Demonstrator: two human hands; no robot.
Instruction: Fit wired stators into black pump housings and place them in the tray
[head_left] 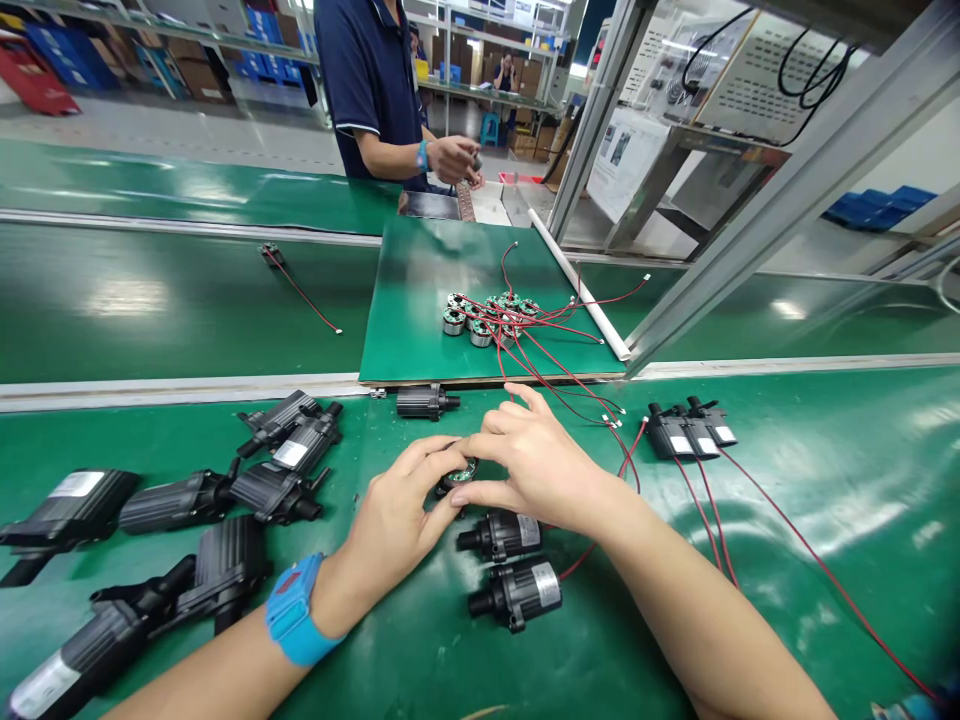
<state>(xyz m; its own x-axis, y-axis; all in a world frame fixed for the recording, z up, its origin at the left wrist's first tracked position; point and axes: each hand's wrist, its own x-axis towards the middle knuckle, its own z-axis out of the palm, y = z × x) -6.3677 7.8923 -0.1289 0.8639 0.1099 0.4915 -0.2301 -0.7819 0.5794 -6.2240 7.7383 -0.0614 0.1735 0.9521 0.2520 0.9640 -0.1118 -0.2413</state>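
My left hand point(401, 510) and my right hand point(529, 462) meet over a small black pump body point(456, 478) with a round coil part set in its top; both pinch it from either side. A blue wristband point(294, 610) sits on my left wrist. Just below the hands lie two finished black pumps point(514, 565) with white labels and red wires. A single black pump point(426, 401) lies just beyond my hands by the board's edge.
Several black pump housings point(225, 500) lie at the left. Three wired pumps point(690, 430) rest at the right. A green board point(420, 330) carries several round coil parts point(487, 315) with red wires. Across the belt a person in a dark shirt point(375, 80) handles something.
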